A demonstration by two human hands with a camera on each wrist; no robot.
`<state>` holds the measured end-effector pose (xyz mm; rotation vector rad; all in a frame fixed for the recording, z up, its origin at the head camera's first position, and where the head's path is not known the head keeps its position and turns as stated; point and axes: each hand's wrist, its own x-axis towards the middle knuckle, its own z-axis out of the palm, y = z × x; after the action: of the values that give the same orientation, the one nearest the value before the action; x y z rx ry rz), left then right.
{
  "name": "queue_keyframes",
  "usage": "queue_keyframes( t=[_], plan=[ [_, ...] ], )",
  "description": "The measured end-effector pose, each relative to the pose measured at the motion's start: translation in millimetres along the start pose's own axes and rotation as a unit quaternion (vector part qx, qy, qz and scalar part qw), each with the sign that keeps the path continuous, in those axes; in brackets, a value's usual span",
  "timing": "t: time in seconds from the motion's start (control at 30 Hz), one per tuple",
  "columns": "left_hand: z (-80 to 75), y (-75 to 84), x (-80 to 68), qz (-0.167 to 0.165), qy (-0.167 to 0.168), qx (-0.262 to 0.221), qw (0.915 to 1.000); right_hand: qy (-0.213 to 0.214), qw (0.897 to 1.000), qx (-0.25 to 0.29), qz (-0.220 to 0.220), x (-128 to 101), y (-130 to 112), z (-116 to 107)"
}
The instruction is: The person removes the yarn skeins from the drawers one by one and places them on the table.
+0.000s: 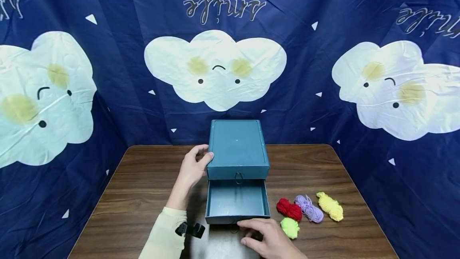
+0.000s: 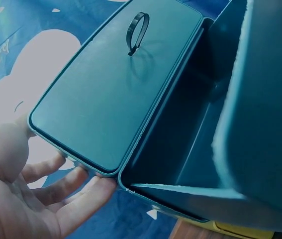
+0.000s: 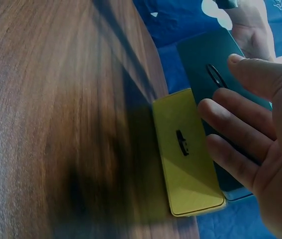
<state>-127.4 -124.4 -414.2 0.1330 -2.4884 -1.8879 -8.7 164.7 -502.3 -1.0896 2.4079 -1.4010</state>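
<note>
A teal drawer box (image 1: 237, 143) stands mid-table. Its upper drawer front (image 2: 111, 94) with a ring pull (image 2: 138, 30) is closed; the drawer below (image 1: 237, 199) is pulled out and holds nothing. My left hand (image 1: 194, 167) rests flat against the box's left side, thumb on the top edge, fingers (image 2: 81, 199) straight. My right hand (image 1: 267, 237) lies at the pulled-out drawer's front, fingers (image 3: 235, 124) extended and holding nothing. In the right wrist view a yellow panel (image 3: 188, 159) with a small dark pull sits beside those fingers.
Small yarn bundles lie right of the drawer: red (image 1: 289, 210), purple (image 1: 309, 209), yellow (image 1: 330, 206) and green (image 1: 290, 228), the green one nearest my right hand. The wooden table (image 1: 143, 195) is backed by a blue cloud-print cloth (image 1: 215, 67).
</note>
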Motion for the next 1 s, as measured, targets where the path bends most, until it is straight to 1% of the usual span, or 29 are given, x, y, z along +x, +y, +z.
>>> queue_keyframes(
  t=[0.07, 0.2, 0.3, 0.43, 0.53, 0.63, 0.77, 1.0],
  plan=[
    [-0.2, 0.3, 0.4, 0.0, 0.0, 0.001, 1.0, -0.004, 1.0, -0.007, -0.002, 2, 0, 1],
    [0.1, -0.8, 0.5, -0.002, -0.001, 0.0, 1.0, -0.011, 0.999, -0.045, -0.01, 4, 1, 4],
    [0.6, -1.7, 0.0, -0.003, -0.001, -0.004, 1.0, -0.026, 0.998, -0.062, -0.003, 5, 1, 5],
    [1.4, -1.6, 0.2, -0.006, -0.002, -0.01, 0.9999, -0.042, 0.998, -0.055, 0.014, 7, 1, 5],
    [1.5, -0.9, 0.7, -0.005, -0.002, -0.009, 0.9999, -0.025, 0.999, -0.048, 0.004, 9, 2, 6],
    [1.0, -0.8, 0.7, -0.004, -0.003, -0.007, 1.0, 0.002, 0.999, -0.049, -0.011, 11, 1, 7],
    [0.9, -1.7, 1.2, -0.002, -0.003, -0.004, 1.0, 0.031, 0.998, -0.051, -0.015, 14, -2, 7],
    [1.2, -1.4, 1.1, 0.002, 0.002, -0.007, 1.0, 0.068, 0.995, -0.058, -0.037, 21, -1, 7]
  ],
)
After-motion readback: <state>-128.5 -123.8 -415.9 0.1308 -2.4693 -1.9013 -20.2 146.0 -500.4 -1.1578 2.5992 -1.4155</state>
